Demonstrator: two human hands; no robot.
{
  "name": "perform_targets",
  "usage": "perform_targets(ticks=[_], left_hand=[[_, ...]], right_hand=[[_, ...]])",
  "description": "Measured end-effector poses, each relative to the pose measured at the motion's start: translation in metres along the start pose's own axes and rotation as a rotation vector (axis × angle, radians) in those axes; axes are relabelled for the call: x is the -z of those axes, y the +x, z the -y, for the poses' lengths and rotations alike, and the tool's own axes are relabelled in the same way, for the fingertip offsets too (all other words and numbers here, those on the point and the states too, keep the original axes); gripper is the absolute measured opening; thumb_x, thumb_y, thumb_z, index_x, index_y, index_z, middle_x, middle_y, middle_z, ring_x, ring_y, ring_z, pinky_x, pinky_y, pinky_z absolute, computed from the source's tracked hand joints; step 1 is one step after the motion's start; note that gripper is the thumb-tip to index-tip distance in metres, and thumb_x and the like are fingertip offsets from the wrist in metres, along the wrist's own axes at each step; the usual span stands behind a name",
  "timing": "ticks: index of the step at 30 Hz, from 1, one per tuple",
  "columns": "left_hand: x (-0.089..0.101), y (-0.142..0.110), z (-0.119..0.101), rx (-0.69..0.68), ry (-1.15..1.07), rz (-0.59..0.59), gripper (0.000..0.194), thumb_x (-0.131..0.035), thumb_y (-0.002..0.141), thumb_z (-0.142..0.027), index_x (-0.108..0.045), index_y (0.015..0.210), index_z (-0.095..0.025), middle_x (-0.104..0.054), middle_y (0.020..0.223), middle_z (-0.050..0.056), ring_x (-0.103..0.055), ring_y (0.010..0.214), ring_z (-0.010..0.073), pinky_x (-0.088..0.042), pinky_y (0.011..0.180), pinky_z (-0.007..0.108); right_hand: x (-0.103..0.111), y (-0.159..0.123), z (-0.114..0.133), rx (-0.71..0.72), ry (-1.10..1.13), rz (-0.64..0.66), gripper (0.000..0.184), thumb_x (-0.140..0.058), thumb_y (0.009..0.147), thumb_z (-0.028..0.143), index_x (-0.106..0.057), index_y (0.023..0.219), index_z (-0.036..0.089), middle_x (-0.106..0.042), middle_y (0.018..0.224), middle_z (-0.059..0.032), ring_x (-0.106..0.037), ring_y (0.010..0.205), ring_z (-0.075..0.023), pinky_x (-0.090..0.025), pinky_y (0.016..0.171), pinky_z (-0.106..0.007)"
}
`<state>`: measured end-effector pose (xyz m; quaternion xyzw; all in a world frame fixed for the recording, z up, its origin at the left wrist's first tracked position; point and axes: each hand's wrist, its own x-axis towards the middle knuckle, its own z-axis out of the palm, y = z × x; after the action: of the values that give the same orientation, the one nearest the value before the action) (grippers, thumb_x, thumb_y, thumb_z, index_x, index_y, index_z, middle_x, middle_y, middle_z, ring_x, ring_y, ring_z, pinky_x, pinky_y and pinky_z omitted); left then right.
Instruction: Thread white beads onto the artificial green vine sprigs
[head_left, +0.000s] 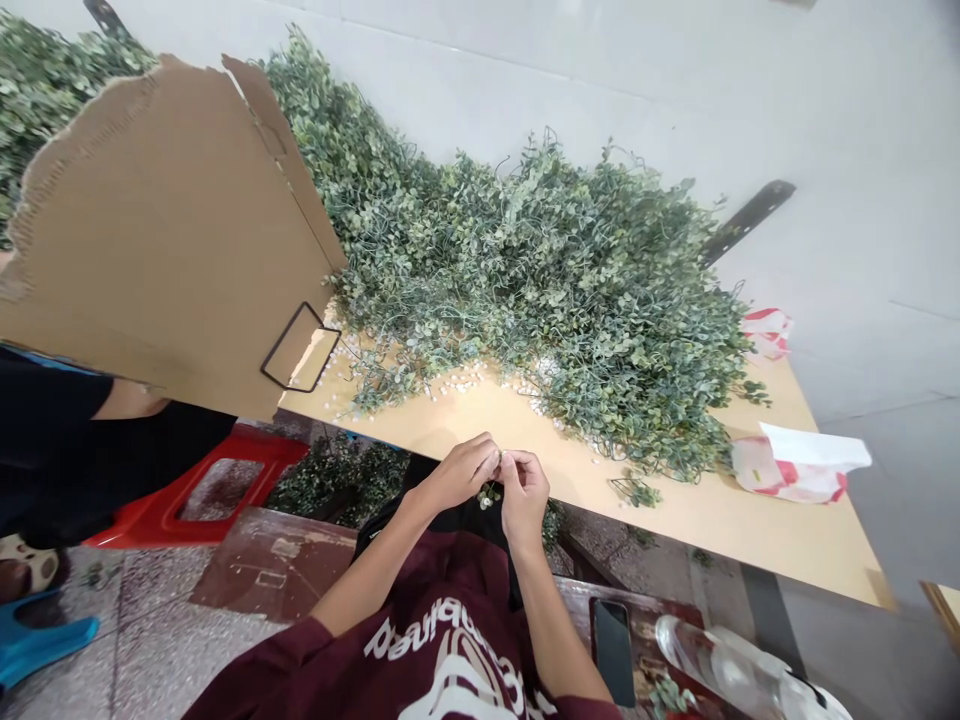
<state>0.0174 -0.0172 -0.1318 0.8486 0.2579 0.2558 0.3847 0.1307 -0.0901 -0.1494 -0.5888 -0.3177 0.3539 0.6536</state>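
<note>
A small sprig of artificial leaves (488, 495) is pinched between the fingertips of the left hand (457, 473) and the right hand (525, 495), which are held close together just over the near edge of the tabletop (675, 520). A large heap of leafy stems (540, 290) is piled farther along it, with small white beads (465, 385) scattered along its near side. A cardboard sheet (165, 240) stands at left.
</note>
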Motion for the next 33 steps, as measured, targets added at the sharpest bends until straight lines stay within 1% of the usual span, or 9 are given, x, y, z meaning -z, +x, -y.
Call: perform_targets(ticks=[5,7,11,14,19,21,26,30,33], left_hand=[[0.0,-0.004,-0.001,0.019,-0.035,0.004,0.033,-0.028,0.102,-0.03,-0.042,0.074,-0.018,-0.044,0.076,0.001,-0.044,0.072,0.0152,-0.036,0.067,0.027],[0.002,-0.006,-0.001,0.018,-0.06,0.012,0.034,-0.029,0.102,-0.029,-0.043,0.073,-0.018,-0.044,0.076,0.001,-0.044,0.072,0.0149,-0.036,0.068,0.026],[0.007,-0.012,-0.005,0.016,-0.139,0.043,0.037,-0.031,0.101,-0.031,-0.047,0.071,-0.017,-0.045,0.073,0.001,-0.045,0.07,0.0136,-0.037,0.068,0.025],[0.013,-0.014,-0.013,0.042,-0.239,0.06,0.041,-0.031,0.101,-0.034,-0.049,0.07,-0.016,-0.047,0.073,0.001,-0.047,0.068,0.0127,-0.038,0.068,0.025],[0.022,-0.017,-0.027,0.085,-0.395,0.063,0.048,-0.029,0.1,-0.047,-0.047,0.069,-0.016,-0.049,0.073,0.002,-0.049,0.068,0.0129,-0.041,0.067,0.025],[0.024,-0.017,-0.03,0.084,-0.432,0.069,0.049,-0.029,0.1,-0.05,-0.047,0.069,-0.016,-0.049,0.073,0.002,-0.049,0.067,0.0128,-0.042,0.067,0.025],[0.029,-0.013,-0.027,0.019,-0.361,0.071,0.046,-0.028,0.101,-0.045,-0.047,0.07,-0.017,-0.05,0.074,0.002,-0.047,0.068,0.0129,-0.041,0.069,0.025],[0.032,-0.011,-0.025,0.019,-0.267,0.111,0.042,-0.028,0.101,-0.039,-0.047,0.071,-0.017,-0.048,0.074,0.001,-0.045,0.067,0.0131,-0.04,0.068,0.026],[0.035,-0.011,-0.028,0.018,-0.263,0.142,0.037,-0.031,0.101,-0.035,-0.046,0.072,-0.017,-0.049,0.074,0.001,-0.045,0.068,0.0128,-0.039,0.068,0.025]], right_hand=[[0.005,0.002,0.006,-0.011,-0.052,0.07,0.024,-0.065,0.085,0.042,-0.06,0.084,0.019,-0.063,0.073,-0.0013,-0.061,0.066,-0.0164,-0.053,0.063,-0.029],[0.008,0.004,0.012,-0.016,-0.064,0.15,0.022,-0.065,0.085,0.041,-0.06,0.084,0.019,-0.063,0.074,-0.0012,-0.061,0.065,-0.0161,-0.053,0.063,-0.029],[0.015,0.008,0.025,-0.036,-0.056,0.366,0.02,-0.063,0.087,0.038,-0.057,0.081,0.02,-0.06,0.068,0.0015,-0.059,0.057,-0.0141,-0.052,0.06,-0.028],[0.016,0.009,0.033,-0.056,-0.027,0.452,0.02,-0.062,0.088,0.038,-0.055,0.082,0.02,-0.058,0.067,0.0025,-0.059,0.055,-0.0132,-0.05,0.058,-0.027],[0.013,0.004,0.048,-0.072,-0.011,0.483,0.022,-0.063,0.087,0.04,-0.055,0.083,0.021,-0.058,0.066,0.0019,-0.06,0.055,-0.0143,-0.05,0.056,-0.027],[0.012,0.003,0.054,-0.077,-0.009,0.493,0.022,-0.063,0.087,0.041,-0.056,0.083,0.021,-0.058,0.067,0.0018,-0.06,0.053,-0.014,-0.051,0.055,-0.027],[0.014,0.009,0.061,-0.093,-0.053,0.531,0.021,-0.062,0.088,0.041,-0.056,0.084,0.021,-0.058,0.065,0.0029,-0.06,0.051,-0.0132,-0.051,0.054,-0.026],[0.022,0.013,0.062,-0.099,-0.137,0.555,0.021,-0.063,0.087,0.041,-0.059,0.086,0.02,-0.061,0.07,0.0013,-0.063,0.057,-0.0145,-0.052,0.059,-0.027],[0.027,0.01,0.06,-0.116,-0.132,0.552,0.021,-0.063,0.088,0.04,-0.06,0.085,0.02,-0.061,0.069,0.0016,-0.064,0.058,-0.0147,-0.052,0.059,-0.027]])
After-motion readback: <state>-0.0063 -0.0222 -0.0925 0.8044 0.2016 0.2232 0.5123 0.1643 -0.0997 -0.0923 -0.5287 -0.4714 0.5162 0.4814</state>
